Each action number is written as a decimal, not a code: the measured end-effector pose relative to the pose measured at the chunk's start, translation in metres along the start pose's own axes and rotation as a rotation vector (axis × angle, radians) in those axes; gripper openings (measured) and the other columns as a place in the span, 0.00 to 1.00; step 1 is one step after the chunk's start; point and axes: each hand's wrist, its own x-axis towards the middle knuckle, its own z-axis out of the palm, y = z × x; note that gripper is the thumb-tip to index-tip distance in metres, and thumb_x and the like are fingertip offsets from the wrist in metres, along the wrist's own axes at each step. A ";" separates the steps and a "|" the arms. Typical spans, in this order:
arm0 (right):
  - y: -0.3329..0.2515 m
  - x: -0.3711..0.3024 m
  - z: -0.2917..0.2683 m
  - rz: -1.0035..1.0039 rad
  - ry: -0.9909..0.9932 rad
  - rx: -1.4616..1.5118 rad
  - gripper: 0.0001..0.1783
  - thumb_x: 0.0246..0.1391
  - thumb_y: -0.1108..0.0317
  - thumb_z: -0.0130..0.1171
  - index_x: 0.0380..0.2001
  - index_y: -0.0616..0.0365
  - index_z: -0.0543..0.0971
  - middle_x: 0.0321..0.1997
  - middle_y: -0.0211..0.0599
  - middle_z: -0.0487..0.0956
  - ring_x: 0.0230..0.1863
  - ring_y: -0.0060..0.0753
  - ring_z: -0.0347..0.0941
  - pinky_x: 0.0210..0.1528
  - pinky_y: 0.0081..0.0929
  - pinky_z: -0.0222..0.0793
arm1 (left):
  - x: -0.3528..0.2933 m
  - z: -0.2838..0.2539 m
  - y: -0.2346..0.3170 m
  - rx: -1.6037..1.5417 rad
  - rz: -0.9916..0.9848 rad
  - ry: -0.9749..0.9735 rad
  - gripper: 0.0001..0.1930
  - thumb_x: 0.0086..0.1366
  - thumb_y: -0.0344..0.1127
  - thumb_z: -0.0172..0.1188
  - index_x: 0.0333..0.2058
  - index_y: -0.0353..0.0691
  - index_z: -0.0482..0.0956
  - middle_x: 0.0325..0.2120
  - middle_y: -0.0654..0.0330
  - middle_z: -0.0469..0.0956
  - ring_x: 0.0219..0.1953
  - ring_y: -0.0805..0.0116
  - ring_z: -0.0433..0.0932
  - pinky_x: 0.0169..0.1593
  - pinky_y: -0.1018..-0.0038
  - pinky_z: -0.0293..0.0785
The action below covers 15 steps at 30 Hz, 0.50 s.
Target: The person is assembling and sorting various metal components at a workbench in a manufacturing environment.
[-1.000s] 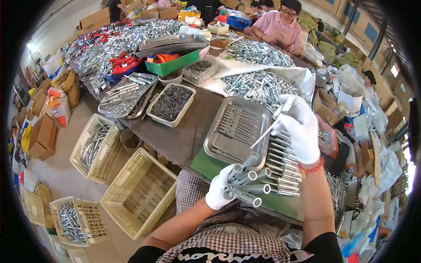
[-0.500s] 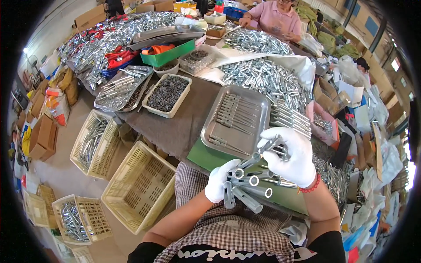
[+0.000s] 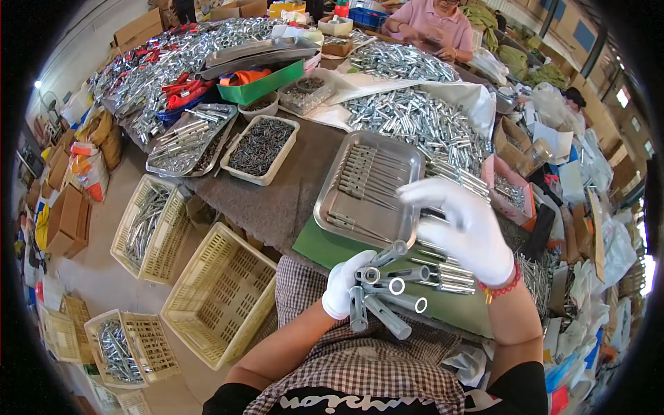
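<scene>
My left hand (image 3: 342, 285), in a white glove, is closed around a bunch of several hollow grey metal tubes (image 3: 389, 318), their round open ends fanned out to the right. My right hand (image 3: 465, 225), also gloved, hovers over the right edge of a metal tray (image 3: 377, 216). Its fingers are apart, slightly smeared by motion, and nothing shows in them. In the tray lie thin metal rods with thicker ends (image 3: 366, 173), mostly in a neat row. More shiny rods (image 3: 446, 278) lie side by side beneath my right hand, on the green surface (image 3: 321, 245).
Loose metal tubes (image 3: 422, 121) are heaped beyond the tray. A cream tub of dark screws (image 3: 261, 149) stands to its left. Cream plastic crates (image 3: 221, 297) are on the floor at left. A pink box (image 3: 508, 190) sits at right. Across the table a person in pink (image 3: 432, 28) works.
My right hand has drawn back from the tubes and opened its fingers. A tube it was touching now rests with the bunch in my left hand, which has barely moved.
</scene>
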 end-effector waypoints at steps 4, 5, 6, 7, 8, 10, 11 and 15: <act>0.038 0.037 0.013 0.013 -0.041 -0.438 0.08 0.50 0.66 0.56 0.32 0.55 0.81 0.32 0.40 0.80 0.36 0.41 0.76 0.42 0.33 0.71 | -0.003 0.001 -0.002 0.476 0.272 -0.004 0.14 0.69 0.34 0.47 0.47 0.32 0.74 0.34 0.61 0.78 0.36 0.73 0.75 0.43 0.76 0.71; 0.065 0.043 0.020 -0.071 -0.088 -0.575 0.08 0.50 0.65 0.55 0.29 0.54 0.81 0.31 0.41 0.79 0.36 0.44 0.76 0.41 0.37 0.71 | -0.001 0.006 0.000 0.385 0.193 0.005 0.15 0.69 0.36 0.46 0.47 0.32 0.75 0.34 0.62 0.77 0.36 0.73 0.74 0.43 0.77 0.70; 0.090 0.047 0.029 -0.053 -0.121 -0.620 0.09 0.51 0.64 0.56 0.30 0.54 0.81 0.31 0.42 0.79 0.36 0.46 0.75 0.42 0.39 0.71 | 0.001 0.009 0.002 0.387 0.194 0.000 0.15 0.69 0.36 0.46 0.47 0.32 0.75 0.34 0.62 0.77 0.36 0.73 0.74 0.43 0.77 0.70; 0.108 0.051 0.039 -0.039 -0.158 -0.658 0.09 0.52 0.62 0.56 0.31 0.54 0.81 0.32 0.44 0.79 0.37 0.48 0.75 0.43 0.41 0.70 | 0.003 0.011 0.004 0.203 0.089 0.077 0.12 0.68 0.36 0.46 0.41 0.34 0.72 0.29 0.61 0.75 0.29 0.72 0.74 0.34 0.75 0.74; 0.117 0.054 0.047 -0.044 -0.158 -0.657 0.09 0.52 0.62 0.56 0.31 0.54 0.81 0.32 0.44 0.79 0.37 0.48 0.75 0.43 0.41 0.70 | 0.004 0.013 0.006 0.015 -0.015 0.150 0.10 0.68 0.37 0.45 0.36 0.35 0.70 0.24 0.60 0.73 0.22 0.70 0.74 0.24 0.72 0.77; 0.126 0.058 0.058 0.018 -0.204 -0.792 0.09 0.50 0.61 0.58 0.30 0.54 0.81 0.30 0.43 0.78 0.36 0.48 0.75 0.41 0.44 0.69 | 0.003 0.014 0.010 -0.066 -0.038 0.161 0.11 0.68 0.37 0.45 0.38 0.34 0.70 0.25 0.59 0.73 0.22 0.69 0.75 0.25 0.71 0.77; 0.127 0.058 0.062 0.017 -0.204 -0.791 0.09 0.50 0.61 0.58 0.30 0.54 0.81 0.30 0.43 0.78 0.36 0.48 0.75 0.41 0.44 0.69 | 0.003 0.014 0.010 -0.150 -0.067 0.170 0.12 0.68 0.37 0.45 0.40 0.33 0.69 0.26 0.58 0.74 0.23 0.68 0.76 0.25 0.70 0.78; 0.126 0.057 0.076 0.069 -0.203 -0.856 0.10 0.48 0.61 0.60 0.29 0.55 0.79 0.29 0.44 0.78 0.36 0.49 0.75 0.41 0.44 0.69 | 0.003 0.014 0.011 0.011 -0.015 0.157 0.13 0.68 0.38 0.45 0.42 0.32 0.69 0.28 0.56 0.75 0.24 0.65 0.77 0.27 0.68 0.79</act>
